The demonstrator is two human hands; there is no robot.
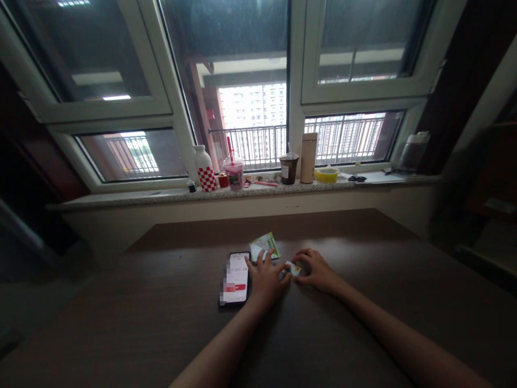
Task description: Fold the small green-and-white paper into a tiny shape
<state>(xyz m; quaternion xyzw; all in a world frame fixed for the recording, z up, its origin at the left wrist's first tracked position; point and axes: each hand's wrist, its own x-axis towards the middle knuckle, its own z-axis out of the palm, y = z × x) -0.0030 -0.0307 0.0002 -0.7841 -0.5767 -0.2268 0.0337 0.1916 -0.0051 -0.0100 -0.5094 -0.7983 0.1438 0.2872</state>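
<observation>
"Where was the small packet (295,269)?"

"At the middle of our clock, twelve toward the window (297,64). It sat between both hands, though I couldn't tell whether it touched the bench (343,231)."

"And the hands?"

"The left hand (269,281), at eight o'clock, pinched its near-side end between thumb and forefinger, the other fingers spread. The right hand (318,272), at three, curled thumb and forefinger at the opposite edge; I couldn't tell whether those gripped."

"What lay close by?"

"The green packet (271,237) was flat at ten o'clock, just beyond the left fingers. The phone (238,277), lit, lay at nine, beside that same hand."

"Farther out?"

"The sill (169,195) ran across beyond the bench. On it stood a checked bottle (205,170) and a pink cup (234,173) toward eleven, a dark cup (288,170) at twelve, then a tan flask (308,158) and yellow tape (327,175) toward one."
</observation>
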